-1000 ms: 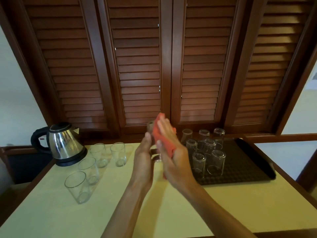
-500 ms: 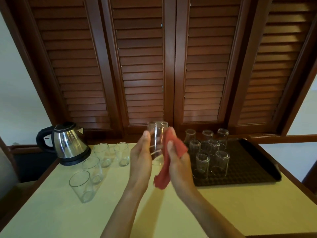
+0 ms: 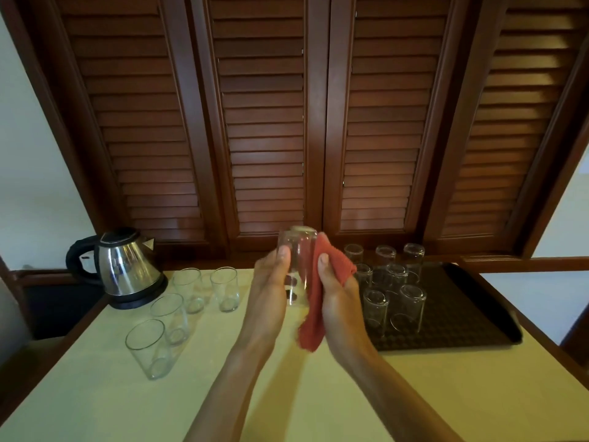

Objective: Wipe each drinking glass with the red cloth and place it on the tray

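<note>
Centre of frame: left hand point(image 3: 271, 291) gripped one drinking glass point(image 3: 298, 266), base up, thumb on the near wall and fingers curled round the far side. Right hand point(image 3: 338, 298) held the red cloth point(image 3: 314, 301), pinched under the thumb and pressed against the right wall of that glass; the cloth's lower end hung free above the table point(image 3: 318, 409).

Right of centre: dark tray point(image 3: 462, 314) on the table, bearing several glasses turned upside down, the nearest being tray glass point(image 3: 409, 309).

Left of centre: four upright glasses on the table, nearest one point(image 3: 149, 347) towards the lower left. Steel kettle point(image 3: 127, 266) stood behind them. Louvred wooden doors point(image 3: 264, 122) filled the upper frame.
</note>
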A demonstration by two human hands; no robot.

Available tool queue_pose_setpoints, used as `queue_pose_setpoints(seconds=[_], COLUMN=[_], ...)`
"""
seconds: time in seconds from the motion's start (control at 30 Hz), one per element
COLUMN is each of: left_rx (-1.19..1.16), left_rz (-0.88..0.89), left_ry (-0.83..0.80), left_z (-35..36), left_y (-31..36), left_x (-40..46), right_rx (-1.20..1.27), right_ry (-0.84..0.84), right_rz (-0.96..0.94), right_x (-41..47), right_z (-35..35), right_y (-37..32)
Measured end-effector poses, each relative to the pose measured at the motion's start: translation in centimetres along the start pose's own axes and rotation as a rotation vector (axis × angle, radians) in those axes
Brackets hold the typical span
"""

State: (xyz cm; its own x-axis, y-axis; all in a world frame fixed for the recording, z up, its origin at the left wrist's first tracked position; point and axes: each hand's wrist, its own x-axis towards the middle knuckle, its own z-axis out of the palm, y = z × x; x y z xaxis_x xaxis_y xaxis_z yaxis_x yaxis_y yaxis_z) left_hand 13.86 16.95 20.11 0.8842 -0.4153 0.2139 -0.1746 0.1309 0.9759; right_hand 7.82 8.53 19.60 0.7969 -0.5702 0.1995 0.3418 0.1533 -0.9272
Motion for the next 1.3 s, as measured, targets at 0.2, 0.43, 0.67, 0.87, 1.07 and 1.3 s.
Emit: queue_pose_setpoints(seconds=[0.2,0.43,0.67,0.87,1.07,1.3], left_rx=[-0.056,0.026,0.119,0.009,-0.019,-0.056], left_rz=[0.011,0.065,0.003,0.041,0.005,0.018], left_ry=[-0.025,0.073,-0.057,0.071,-0.01,0.079], left_z=[0.3,0.2,1.5,1.4,2.0,1.8], left_y=[1.0,0.8,0.3,-0.1,-0.6,-0.9], left_x=[-0.4,1.6,0.3,0.5,-0.2,-0.7], right_rx=[0.027,0.009,0.042,-0.001,0.031,-0.055], right_ry=[0.027,0.044,0.102,0.127,0.064,0.027], right_rz=[0.034,0.107,0.075,0.078,0.028,-0.037], right_x=[0.4,-0.2,1.2,-0.2,0.1,0.3], right_z=[0.1,-0.1,-0.9,-0.8,-1.0,-0.7], right_y=[0.2,1.4,0.6,1.4,0.4,0.7])
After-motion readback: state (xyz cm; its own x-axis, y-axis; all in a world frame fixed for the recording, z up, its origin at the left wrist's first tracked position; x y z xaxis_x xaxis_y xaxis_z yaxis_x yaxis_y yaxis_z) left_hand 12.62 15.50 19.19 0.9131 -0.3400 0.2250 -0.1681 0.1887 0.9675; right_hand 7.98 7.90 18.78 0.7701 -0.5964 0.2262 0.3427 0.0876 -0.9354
